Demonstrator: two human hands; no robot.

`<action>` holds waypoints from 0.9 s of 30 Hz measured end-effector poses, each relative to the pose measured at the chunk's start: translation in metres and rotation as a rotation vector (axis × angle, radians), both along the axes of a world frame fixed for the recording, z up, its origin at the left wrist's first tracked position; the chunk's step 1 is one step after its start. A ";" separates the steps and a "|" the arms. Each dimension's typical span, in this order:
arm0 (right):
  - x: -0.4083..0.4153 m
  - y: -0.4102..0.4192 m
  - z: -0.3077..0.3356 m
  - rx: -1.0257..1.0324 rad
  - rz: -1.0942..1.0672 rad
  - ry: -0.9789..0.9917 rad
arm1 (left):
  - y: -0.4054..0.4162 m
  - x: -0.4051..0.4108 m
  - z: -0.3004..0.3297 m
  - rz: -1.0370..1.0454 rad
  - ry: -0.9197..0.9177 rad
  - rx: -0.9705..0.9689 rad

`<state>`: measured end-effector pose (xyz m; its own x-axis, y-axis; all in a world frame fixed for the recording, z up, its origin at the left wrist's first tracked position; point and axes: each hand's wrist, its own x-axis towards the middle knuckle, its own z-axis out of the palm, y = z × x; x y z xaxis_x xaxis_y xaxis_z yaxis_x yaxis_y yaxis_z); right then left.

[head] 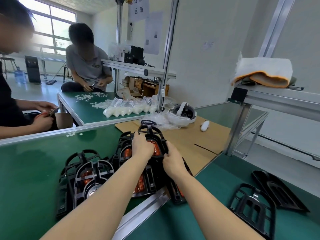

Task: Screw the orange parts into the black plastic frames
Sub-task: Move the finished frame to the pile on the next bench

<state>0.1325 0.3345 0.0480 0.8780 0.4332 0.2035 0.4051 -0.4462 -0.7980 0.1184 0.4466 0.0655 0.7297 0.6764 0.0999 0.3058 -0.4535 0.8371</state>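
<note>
At the bottom of the frame two bare forearms reach forward over the green table (34, 170). Lower right, two empty black frames (254, 208) lie flat, apart from the rest, near the table's edge. Lower left of centre, a stack of black frames with orange parts (86, 175) sits across the aluminium seam between the tabletops.

At the centre, the left hand (142, 147) lies palm down on the top black plastic frame (149, 130), its fingers bent over the orange part (155, 148) seated inside. The right hand (172, 159) grips that frame's right rim, thumb curled over the edge.

Beyond, the frame's far end rests on a cardboard sheet (199, 135) with bare room to its right. A white headset (182, 112) and a white controller (204, 125) lie further back.

Upper left, two seated people work beside bags of white pieces (128, 109). A hanging sign (139, 7) at the top centre shows Chinese characters, among them 组装.
</note>
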 end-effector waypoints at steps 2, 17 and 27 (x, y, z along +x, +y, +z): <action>0.002 0.001 -0.001 -0.007 0.008 0.021 | 0.004 0.005 -0.001 0.012 0.003 -0.016; 0.012 0.009 -0.005 -0.348 0.010 -0.026 | 0.015 0.018 -0.001 -0.123 0.378 0.222; 0.014 0.003 -0.011 -0.334 0.028 -0.038 | 0.008 0.007 -0.009 -0.157 0.353 0.502</action>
